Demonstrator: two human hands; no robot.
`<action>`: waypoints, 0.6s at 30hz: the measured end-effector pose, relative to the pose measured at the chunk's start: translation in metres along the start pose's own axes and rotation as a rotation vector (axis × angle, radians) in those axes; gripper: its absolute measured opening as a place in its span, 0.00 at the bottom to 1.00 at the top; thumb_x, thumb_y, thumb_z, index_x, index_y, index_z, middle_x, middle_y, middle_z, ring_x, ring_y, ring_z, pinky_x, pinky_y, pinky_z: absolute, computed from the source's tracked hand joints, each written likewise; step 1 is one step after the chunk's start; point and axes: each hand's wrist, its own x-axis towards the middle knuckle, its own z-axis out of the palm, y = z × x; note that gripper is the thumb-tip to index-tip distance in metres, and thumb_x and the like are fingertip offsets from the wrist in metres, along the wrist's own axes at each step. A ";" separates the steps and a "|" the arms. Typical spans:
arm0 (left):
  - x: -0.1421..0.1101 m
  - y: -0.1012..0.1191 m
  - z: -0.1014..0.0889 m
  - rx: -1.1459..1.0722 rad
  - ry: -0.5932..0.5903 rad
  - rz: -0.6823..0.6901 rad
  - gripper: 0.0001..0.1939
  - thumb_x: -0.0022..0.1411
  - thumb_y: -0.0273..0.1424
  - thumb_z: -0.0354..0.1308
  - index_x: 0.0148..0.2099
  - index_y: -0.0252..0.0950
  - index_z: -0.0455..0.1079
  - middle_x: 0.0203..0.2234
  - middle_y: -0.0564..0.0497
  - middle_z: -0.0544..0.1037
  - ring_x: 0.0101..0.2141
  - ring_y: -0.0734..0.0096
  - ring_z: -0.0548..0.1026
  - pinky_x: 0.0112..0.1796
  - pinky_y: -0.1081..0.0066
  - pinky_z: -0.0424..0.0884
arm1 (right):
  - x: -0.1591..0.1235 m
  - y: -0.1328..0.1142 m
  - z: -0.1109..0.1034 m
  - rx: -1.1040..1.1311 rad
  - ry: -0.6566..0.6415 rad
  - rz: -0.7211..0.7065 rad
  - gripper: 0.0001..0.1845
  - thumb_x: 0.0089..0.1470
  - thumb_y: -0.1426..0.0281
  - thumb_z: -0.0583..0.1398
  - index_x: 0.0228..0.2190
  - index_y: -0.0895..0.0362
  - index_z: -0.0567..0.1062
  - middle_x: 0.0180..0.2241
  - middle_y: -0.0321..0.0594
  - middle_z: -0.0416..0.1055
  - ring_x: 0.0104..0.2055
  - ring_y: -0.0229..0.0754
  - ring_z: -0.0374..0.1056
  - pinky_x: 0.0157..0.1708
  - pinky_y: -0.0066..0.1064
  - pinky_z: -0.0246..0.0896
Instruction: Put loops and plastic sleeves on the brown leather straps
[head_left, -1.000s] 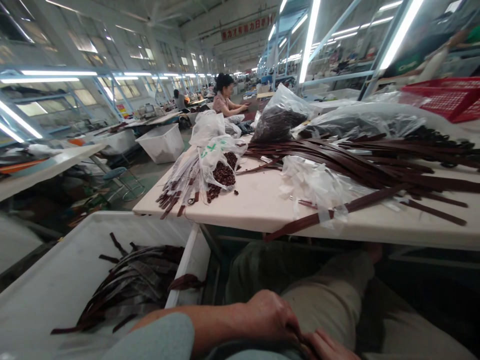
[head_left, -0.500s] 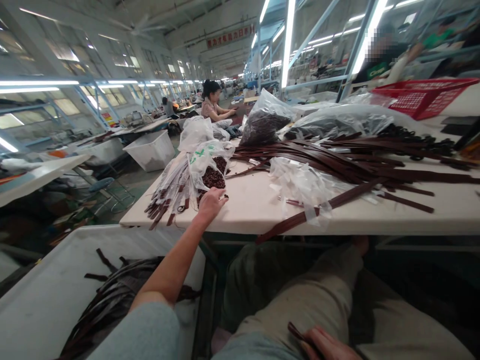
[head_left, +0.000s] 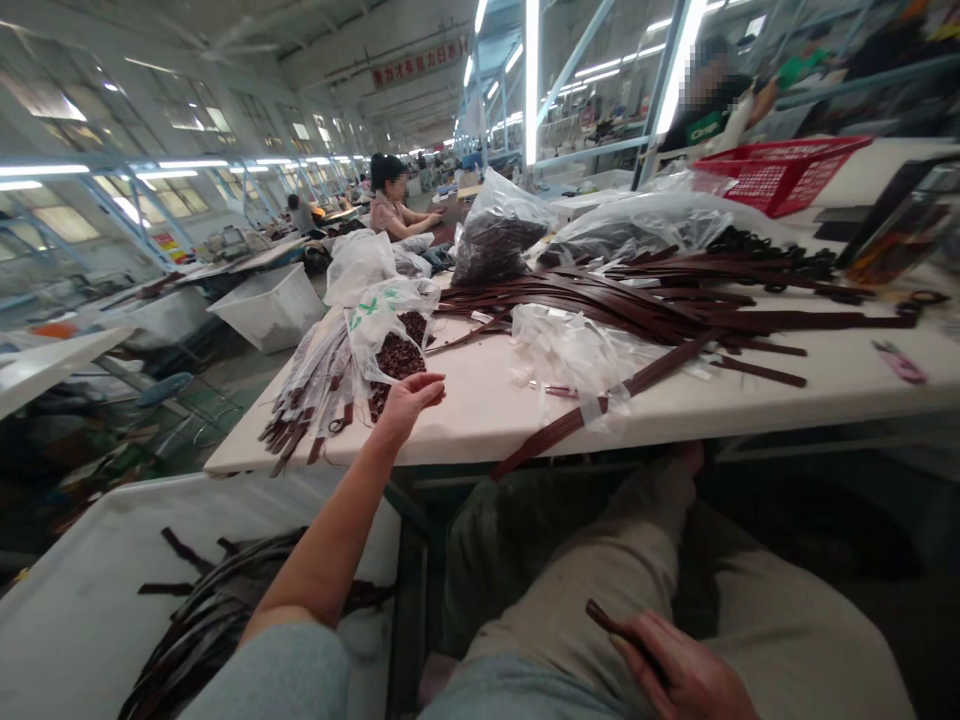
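My left hand (head_left: 409,400) is over the table's front edge, thumb and fingertips pinched on a tiny dark piece, too small to make out well. Right beside it, an open clear plastic bag (head_left: 367,345) with green marks spills small dark-brown pieces (head_left: 397,358) onto the table. Low in the view, above my lap, my right hand (head_left: 679,665) is closed around a narrow brown strap (head_left: 602,615), its end sticking out past the fingers. To the left of the bag lie brown straps (head_left: 304,405) in whitish wrapping.
Long brown straps (head_left: 600,305) spread across the table (head_left: 465,410), with crumpled plastic (head_left: 570,350) before them. Pink-handled snips (head_left: 900,362) lie at the right. Filled bags (head_left: 495,240) and a red basket (head_left: 780,175) stand behind. A white bin (head_left: 75,590) with straps is at lower left.
My left hand has drawn slightly away from the brown pieces, still pinched. The view has turned right, bringing the snips into sight. My right hand keeps the strap, now raised a little.
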 end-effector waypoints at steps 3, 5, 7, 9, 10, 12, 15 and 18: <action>-0.044 0.020 0.022 -0.561 -0.139 -0.208 0.13 0.56 0.33 0.64 0.43 0.32 0.75 0.31 0.49 0.79 0.31 0.73 0.78 0.39 0.69 0.75 | 0.016 -0.007 -0.024 -0.036 0.086 0.036 0.11 0.63 0.64 0.54 0.34 0.53 0.75 0.26 0.35 0.75 0.26 0.36 0.73 0.26 0.23 0.66; -0.077 0.033 0.042 -0.879 -0.260 -0.386 0.13 0.50 0.30 0.69 0.39 0.33 0.76 0.31 0.50 0.79 0.29 0.76 0.77 0.37 0.74 0.76 | 0.028 -0.016 -0.042 -0.044 0.112 0.050 0.12 0.63 0.65 0.54 0.33 0.53 0.76 0.25 0.35 0.74 0.27 0.36 0.72 0.27 0.24 0.64; -0.107 0.043 0.063 -1.001 -0.380 -0.516 0.12 0.48 0.28 0.71 0.37 0.33 0.75 0.31 0.51 0.79 0.27 0.79 0.76 0.33 0.77 0.75 | 0.041 -0.028 -0.057 -0.062 0.154 0.051 0.12 0.63 0.66 0.54 0.34 0.55 0.76 0.24 0.36 0.72 0.27 0.35 0.71 0.27 0.24 0.62; -0.131 0.051 0.081 -1.041 -0.484 -0.613 0.13 0.47 0.27 0.71 0.36 0.33 0.75 0.31 0.51 0.80 0.26 0.79 0.76 0.30 0.79 0.75 | 0.052 -0.040 -0.069 -0.093 0.188 0.037 0.12 0.63 0.68 0.54 0.33 0.56 0.76 0.25 0.36 0.71 0.27 0.35 0.68 0.27 0.25 0.59; -0.140 0.055 0.089 -1.049 -0.527 -0.649 0.13 0.46 0.27 0.72 0.36 0.33 0.75 0.30 0.51 0.80 0.25 0.79 0.76 0.29 0.79 0.75 | 0.057 -0.045 -0.073 -0.115 0.203 0.029 0.12 0.63 0.69 0.54 0.33 0.56 0.76 0.25 0.36 0.71 0.27 0.35 0.67 0.28 0.25 0.57; -0.153 0.061 0.102 -1.054 -0.587 -0.700 0.14 0.44 0.27 0.73 0.35 0.33 0.75 0.30 0.51 0.81 0.25 0.78 0.77 0.28 0.80 0.75 | 0.064 -0.052 -0.077 -0.164 0.208 0.017 0.12 0.64 0.68 0.54 0.32 0.57 0.76 0.25 0.36 0.70 0.27 0.35 0.65 0.28 0.27 0.55; -0.165 0.069 0.114 -1.039 -0.630 -0.725 0.15 0.44 0.27 0.73 0.35 0.32 0.75 0.29 0.51 0.81 0.25 0.79 0.77 0.29 0.81 0.75 | 0.067 -0.057 -0.076 -0.228 0.182 0.009 0.15 0.65 0.67 0.52 0.32 0.57 0.76 0.25 0.36 0.69 0.29 0.36 0.64 0.29 0.29 0.51; -0.170 0.074 0.120 -1.006 -0.642 -0.702 0.14 0.46 0.28 0.73 0.36 0.31 0.75 0.29 0.51 0.81 0.24 0.80 0.77 0.29 0.81 0.75 | 0.065 -0.058 -0.070 -0.266 0.165 -0.001 0.16 0.66 0.66 0.51 0.31 0.57 0.75 0.25 0.36 0.68 0.29 0.36 0.62 0.29 0.30 0.48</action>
